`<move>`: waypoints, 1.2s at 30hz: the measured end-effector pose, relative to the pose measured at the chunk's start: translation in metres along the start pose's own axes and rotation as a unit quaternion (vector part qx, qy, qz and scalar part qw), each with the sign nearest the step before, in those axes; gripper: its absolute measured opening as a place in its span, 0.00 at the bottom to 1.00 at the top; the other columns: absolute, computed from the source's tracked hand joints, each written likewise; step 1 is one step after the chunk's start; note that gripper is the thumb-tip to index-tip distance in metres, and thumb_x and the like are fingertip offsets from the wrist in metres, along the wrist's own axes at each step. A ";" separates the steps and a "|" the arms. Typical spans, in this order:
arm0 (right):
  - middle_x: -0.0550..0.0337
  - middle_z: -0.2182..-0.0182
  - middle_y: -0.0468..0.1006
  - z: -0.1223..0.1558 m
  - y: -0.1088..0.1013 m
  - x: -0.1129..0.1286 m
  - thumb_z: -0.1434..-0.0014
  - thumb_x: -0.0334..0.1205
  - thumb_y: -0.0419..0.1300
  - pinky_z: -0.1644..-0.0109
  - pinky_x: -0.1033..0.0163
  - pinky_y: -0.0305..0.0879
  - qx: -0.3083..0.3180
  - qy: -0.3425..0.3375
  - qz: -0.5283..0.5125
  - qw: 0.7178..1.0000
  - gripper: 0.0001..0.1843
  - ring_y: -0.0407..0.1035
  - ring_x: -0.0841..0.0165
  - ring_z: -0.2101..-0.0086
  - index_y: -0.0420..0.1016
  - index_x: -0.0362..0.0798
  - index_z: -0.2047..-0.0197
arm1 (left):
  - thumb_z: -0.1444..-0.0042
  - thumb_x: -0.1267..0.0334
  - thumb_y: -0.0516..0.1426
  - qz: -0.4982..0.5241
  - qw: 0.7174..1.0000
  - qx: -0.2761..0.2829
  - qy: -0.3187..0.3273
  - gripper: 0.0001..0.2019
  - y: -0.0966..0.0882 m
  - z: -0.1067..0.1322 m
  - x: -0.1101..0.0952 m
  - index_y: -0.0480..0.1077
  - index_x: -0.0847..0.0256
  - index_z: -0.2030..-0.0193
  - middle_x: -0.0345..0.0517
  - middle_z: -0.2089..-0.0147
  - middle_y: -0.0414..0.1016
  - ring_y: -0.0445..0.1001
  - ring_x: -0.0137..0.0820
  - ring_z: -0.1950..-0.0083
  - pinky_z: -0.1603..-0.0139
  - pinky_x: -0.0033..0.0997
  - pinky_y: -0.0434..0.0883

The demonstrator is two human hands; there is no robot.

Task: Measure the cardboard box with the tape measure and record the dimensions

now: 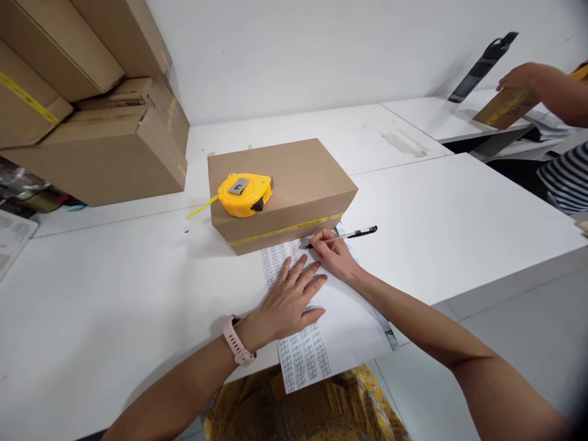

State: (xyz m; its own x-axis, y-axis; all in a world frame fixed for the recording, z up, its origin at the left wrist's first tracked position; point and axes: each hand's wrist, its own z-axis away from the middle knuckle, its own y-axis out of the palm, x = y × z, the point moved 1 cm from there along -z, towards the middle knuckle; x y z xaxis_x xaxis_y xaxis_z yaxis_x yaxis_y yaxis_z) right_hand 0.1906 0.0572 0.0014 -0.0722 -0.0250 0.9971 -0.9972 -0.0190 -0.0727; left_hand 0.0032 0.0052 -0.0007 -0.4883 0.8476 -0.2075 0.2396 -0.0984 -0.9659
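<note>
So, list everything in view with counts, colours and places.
Flat tabletop: several sections, white, mid-view
Plain wall: 1, white, behind
Rectangular cardboard box: 1, brown, centre
Rounded tape measure: 1, yellow, on box
Handwritten paper sheet: at least 1, white, before box
Slim pen: 1, clear and black, over sheet
Stacked cardboard boxes: at least 4, brown, left
Jumbled items: count unclear, mixed, left edge
Tall bottle: 1, dark grey, upper right
Smaller cardboard box: 1, brown, under co-worker's hand
Striped garment: 1, dark and white, right edge
Shiny wrapped object: 1, yellow-brown, below
Tiled floor: 1, grey, lower right
Wrist strap: 1, pink, left arm
Left hand: 1, bare, on sheet
Right hand: 1, bare, holding pen
</note>
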 end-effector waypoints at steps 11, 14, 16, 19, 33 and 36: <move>0.70 0.81 0.62 0.000 0.000 -0.004 0.38 0.57 0.62 0.76 0.64 0.53 -0.012 -0.016 0.064 0.998 0.20 0.55 0.74 0.79 0.66 0.50 0.70 | 0.31 0.44 0.51 0.008 1.000 0.008 -0.006 0.30 -0.002 -0.002 -0.003 0.61 0.62 0.30 0.56 0.24 0.56 0.46 0.56 0.22 0.24 0.63 0.44; 0.66 0.78 0.67 0.000 0.000 -0.007 0.39 0.56 0.62 0.75 0.64 0.56 -0.012 -0.034 0.093 0.995 0.18 0.58 0.73 0.78 0.69 0.50 0.68 | 0.31 0.44 0.51 0.016 1.000 0.006 -0.010 0.30 -0.002 -0.002 -0.003 0.61 0.61 0.30 0.56 0.25 0.57 0.47 0.55 0.22 0.24 0.62 0.43; 0.64 0.75 0.71 0.001 0.001 -0.010 0.40 0.55 0.64 0.74 0.64 0.58 -0.015 -0.029 0.091 0.995 0.17 0.61 0.72 0.76 0.71 0.49 0.67 | 0.31 0.44 0.51 0.019 1.000 0.003 -0.014 0.30 -0.002 -0.002 -0.004 0.61 0.62 0.30 0.56 0.26 0.59 0.47 0.56 0.22 0.24 0.62 0.43; 0.64 0.76 0.70 0.002 0.001 -0.011 0.40 0.53 0.65 0.73 0.64 0.59 -0.040 -0.028 0.102 0.994 0.17 0.61 0.73 0.76 0.69 0.50 0.70 | 0.31 0.44 0.51 0.022 1.000 -0.001 -0.016 0.30 -0.001 -0.002 -0.004 0.61 0.62 0.30 0.56 0.26 0.59 0.47 0.58 0.22 0.24 0.63 0.44; 0.66 0.77 0.67 0.004 0.001 -0.012 0.36 0.50 0.60 0.73 0.63 0.56 -0.004 -0.046 0.161 0.986 0.16 0.58 0.72 0.77 0.64 0.51 0.70 | 0.31 0.44 0.51 0.001 1.000 -0.004 -0.011 0.30 0.000 -0.002 -0.004 0.63 0.62 0.31 0.57 0.27 0.61 0.47 0.57 0.23 0.24 0.63 0.44; 0.66 0.78 0.67 0.004 0.000 -0.012 0.36 0.50 0.60 0.72 0.63 0.56 0.000 -0.047 0.165 0.985 0.15 0.59 0.72 0.77 0.64 0.52 0.70 | 0.31 0.44 0.51 0.000 1.000 -0.001 -0.009 0.30 0.000 -0.002 -0.004 0.62 0.63 0.31 0.57 0.27 0.61 0.47 0.58 0.23 0.25 0.64 0.44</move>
State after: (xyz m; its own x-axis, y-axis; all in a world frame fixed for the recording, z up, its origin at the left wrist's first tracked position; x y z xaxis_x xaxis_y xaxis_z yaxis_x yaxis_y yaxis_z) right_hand 0.1912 0.0533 -0.0110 -0.3899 -0.1219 0.9127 -0.9198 0.0046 -0.3923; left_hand 0.0072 0.0033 0.0003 -0.5031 0.8385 -0.2094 0.2415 -0.0963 -0.9656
